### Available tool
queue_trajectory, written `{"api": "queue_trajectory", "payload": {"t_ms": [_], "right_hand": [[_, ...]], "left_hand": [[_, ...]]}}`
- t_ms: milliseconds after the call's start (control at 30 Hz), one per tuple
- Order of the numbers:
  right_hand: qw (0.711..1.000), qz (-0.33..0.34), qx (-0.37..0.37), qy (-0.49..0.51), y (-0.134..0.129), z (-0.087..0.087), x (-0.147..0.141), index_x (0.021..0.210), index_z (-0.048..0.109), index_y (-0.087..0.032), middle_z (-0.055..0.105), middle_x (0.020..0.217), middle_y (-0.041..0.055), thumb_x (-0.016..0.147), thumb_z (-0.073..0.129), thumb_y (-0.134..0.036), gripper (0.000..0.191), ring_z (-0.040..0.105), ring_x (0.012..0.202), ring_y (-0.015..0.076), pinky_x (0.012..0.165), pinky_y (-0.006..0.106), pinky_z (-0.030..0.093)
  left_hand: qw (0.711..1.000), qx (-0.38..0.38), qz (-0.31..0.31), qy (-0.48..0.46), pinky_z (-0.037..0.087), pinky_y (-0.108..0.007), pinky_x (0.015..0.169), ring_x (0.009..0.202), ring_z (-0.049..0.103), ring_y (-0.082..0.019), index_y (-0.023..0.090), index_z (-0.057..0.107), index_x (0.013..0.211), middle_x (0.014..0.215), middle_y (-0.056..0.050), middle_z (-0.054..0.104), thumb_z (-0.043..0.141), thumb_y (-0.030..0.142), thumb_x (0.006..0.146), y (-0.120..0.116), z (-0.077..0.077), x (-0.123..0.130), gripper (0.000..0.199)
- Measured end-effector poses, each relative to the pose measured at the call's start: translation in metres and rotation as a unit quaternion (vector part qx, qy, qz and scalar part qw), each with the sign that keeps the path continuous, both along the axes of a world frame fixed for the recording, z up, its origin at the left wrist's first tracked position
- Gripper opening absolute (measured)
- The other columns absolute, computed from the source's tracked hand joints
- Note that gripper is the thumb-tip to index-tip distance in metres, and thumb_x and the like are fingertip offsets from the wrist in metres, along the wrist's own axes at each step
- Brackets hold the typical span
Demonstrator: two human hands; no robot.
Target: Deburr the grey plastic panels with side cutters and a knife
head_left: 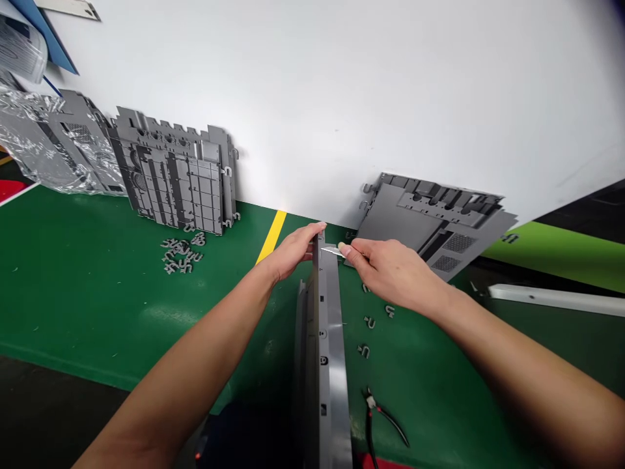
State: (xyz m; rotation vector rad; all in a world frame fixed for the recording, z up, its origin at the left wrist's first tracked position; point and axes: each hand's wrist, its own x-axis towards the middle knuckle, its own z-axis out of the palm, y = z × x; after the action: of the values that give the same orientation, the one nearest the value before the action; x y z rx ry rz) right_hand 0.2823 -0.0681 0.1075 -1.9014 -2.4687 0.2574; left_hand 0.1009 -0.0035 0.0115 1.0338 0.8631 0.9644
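A long grey moulded panel (334, 326) stands on edge in front of me, its narrow side with small slots facing up. My left hand (295, 251) grips its far end, thumb on top and fingers along the left side. In my right hand (390, 267) is a utility knife whose thin blade (332, 251) lies at the panel's edge near that far end. The knife's handle is hidden in my fist. Small grey hook-shaped plastic pieces (370, 322) lie on the green floor right of the panel. Nearer to me are open side cutters (372, 402) with dark handles.
Grey panels (180, 182) lean on the white wall (312, 98) at left, beside plastic-wrapped ones (53, 143). Another panel stack (415, 215) leans at right. A pile of hook-shaped scraps (180, 253) is on the green floor (97, 280). A white bar (556, 298) lies far right.
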Motion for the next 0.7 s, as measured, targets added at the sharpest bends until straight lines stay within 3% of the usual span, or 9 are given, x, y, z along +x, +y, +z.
{"api": "queue_trajectory", "payload": {"t_ms": [400,700], "right_hand": [[0.999,0.005,0.005,-0.042,0.0005,0.0037,-0.0034,0.071,0.045,-0.024,0.060,0.060,-0.0002,0.104,0.024,-0.064,0.055,0.047,0.056,0.0180,0.054,0.033,0.025],[0.980,0.049,0.087,-0.172,-0.0033,0.0068,-0.0075,0.077,0.057,-0.023,0.058,0.060,0.0059,0.105,0.019,-0.058,0.059,0.048,0.051,0.0188,0.056,0.035,0.017]], "left_hand": [[0.999,0.004,-0.028,-0.035,0.045,-0.028,0.074,0.078,0.053,-0.015,0.023,0.054,0.082,0.084,0.002,0.049,0.066,0.062,0.085,0.0059,-0.0077,0.0012,0.041],[0.999,0.003,-0.031,-0.029,0.045,-0.028,0.076,0.085,0.058,-0.017,0.022,0.058,0.085,0.089,0.000,0.055,0.065,0.062,0.084,0.0042,-0.0063,0.0008,0.040]]}}
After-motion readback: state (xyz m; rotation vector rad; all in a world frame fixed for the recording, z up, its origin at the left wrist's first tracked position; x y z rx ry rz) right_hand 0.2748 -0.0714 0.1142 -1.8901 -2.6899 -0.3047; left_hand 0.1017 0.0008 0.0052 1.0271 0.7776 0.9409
